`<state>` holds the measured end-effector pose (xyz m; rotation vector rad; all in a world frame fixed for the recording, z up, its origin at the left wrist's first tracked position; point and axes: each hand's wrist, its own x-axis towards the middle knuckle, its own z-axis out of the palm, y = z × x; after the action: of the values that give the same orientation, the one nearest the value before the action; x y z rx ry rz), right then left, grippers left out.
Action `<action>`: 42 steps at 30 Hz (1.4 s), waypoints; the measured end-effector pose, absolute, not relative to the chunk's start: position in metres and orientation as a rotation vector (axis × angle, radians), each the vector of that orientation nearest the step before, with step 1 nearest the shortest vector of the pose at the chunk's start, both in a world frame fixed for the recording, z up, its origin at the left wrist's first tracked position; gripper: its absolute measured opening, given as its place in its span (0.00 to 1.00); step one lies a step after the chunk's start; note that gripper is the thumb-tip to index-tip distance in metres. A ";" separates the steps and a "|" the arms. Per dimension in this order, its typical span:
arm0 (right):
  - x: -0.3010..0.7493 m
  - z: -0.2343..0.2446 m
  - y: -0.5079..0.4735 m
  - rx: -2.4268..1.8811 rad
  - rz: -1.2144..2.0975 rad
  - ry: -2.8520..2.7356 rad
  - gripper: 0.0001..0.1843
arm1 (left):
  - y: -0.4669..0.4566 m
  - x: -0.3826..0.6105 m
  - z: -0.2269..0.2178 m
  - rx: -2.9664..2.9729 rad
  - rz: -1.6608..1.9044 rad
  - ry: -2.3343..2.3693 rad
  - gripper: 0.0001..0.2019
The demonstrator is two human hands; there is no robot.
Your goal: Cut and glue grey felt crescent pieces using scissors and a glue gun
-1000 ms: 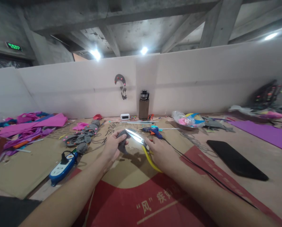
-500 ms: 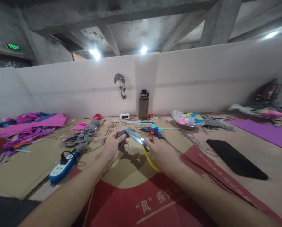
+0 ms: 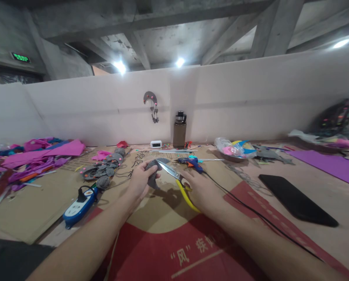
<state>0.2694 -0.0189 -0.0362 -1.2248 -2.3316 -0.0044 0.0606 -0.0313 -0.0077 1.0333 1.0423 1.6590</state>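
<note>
Grey felt [image 3: 153, 177] is pinched in my left hand [image 3: 140, 179], its fingers closed around one side. My right hand [image 3: 199, 191] grips scissors [image 3: 170, 170] with yellow handles, and their blades reach left to the felt's upper edge. How far the blades cut into the felt is hard to make out. Just behind the scissors lies a blue glue gun [image 3: 193, 162] on the cardboard, its cord running to the right. Grey felt pieces with pink beads [image 3: 108, 166] and a ball of grey yarn [image 3: 103, 182] sit left of my left hand.
A blue and white power strip [image 3: 80, 207] lies at left, below a heap of coloured felt [image 3: 45, 156]. At the back stand a dark bottle [image 3: 179, 132] and a small white clock [image 3: 156, 144]. To the right are a bowl [image 3: 235, 157], a black phone-like slab [image 3: 297, 200] and purple felt [image 3: 329, 166].
The whole view has shifted slightly to the right. The scissors' yellow handles have spread a little, while the felt stays in my left hand.
</note>
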 end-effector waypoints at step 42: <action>0.267 -0.040 -0.018 -1.201 0.080 -2.314 0.25 | -0.039 0.061 0.007 1.013 1.770 1.228 0.14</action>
<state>0.2672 -0.0179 -0.0401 -1.2009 -2.3137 0.0801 0.0611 -0.0392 0.0067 1.0134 1.2277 1.7698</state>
